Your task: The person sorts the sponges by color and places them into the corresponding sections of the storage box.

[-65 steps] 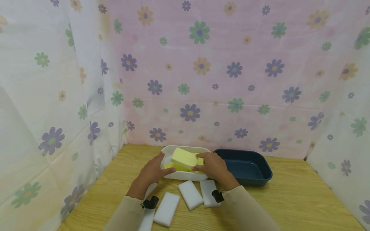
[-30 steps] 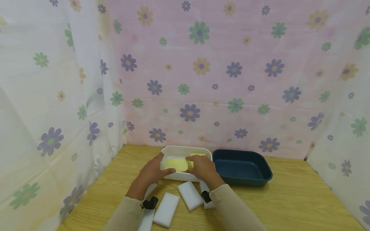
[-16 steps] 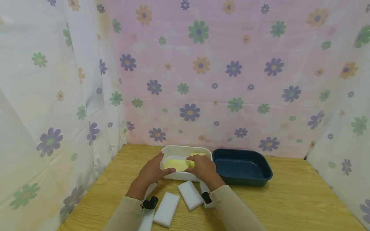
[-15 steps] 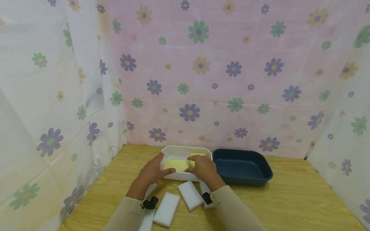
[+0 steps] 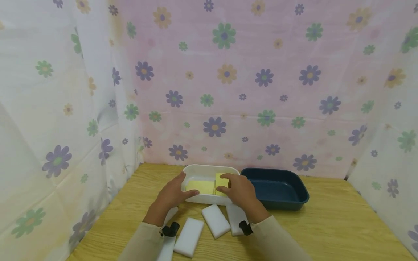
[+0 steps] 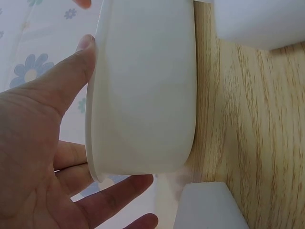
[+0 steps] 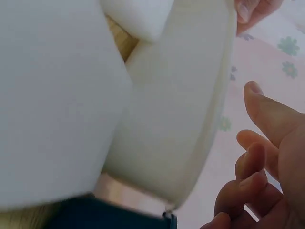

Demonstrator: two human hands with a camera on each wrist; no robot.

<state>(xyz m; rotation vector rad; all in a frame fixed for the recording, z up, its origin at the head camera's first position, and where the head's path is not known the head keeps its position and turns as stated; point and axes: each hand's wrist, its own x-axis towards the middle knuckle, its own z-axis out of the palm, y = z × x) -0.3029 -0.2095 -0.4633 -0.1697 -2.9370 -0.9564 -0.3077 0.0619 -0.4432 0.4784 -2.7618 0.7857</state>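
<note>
Two yellow blocks lie inside a white tray: the flat yellow block [image 5: 200,187] just right of a person's left grip [image 5: 171,195], the upper yellow block [image 5: 219,181] directly under the fingers of the right grip [image 5: 241,192]. The left grip spans the left end of the white tray [image 5: 205,198], thumb on the near rim, fingers around the end. The right grip holds nothing, its thumb and forefinger parted and its other fingers loosely bent over the tray's right end; whether a fingertip touches the upper yellow block cannot be told.

Just beyond the right grip, to its right, sits a navy tray [image 5: 277,190] beside the white one. On the near side of both grips, white pads lie on the wooden table [image 5: 326,224]: one [image 5: 188,237] near the left wrist, one [image 5: 216,221] between the two forearms, another [image 5: 234,219] beside the right wrist, with more white showing partly hidden under the left wrist. Beyond both grips hangs a flowered curtain [image 5: 196,54], pink behind the trays.
</note>
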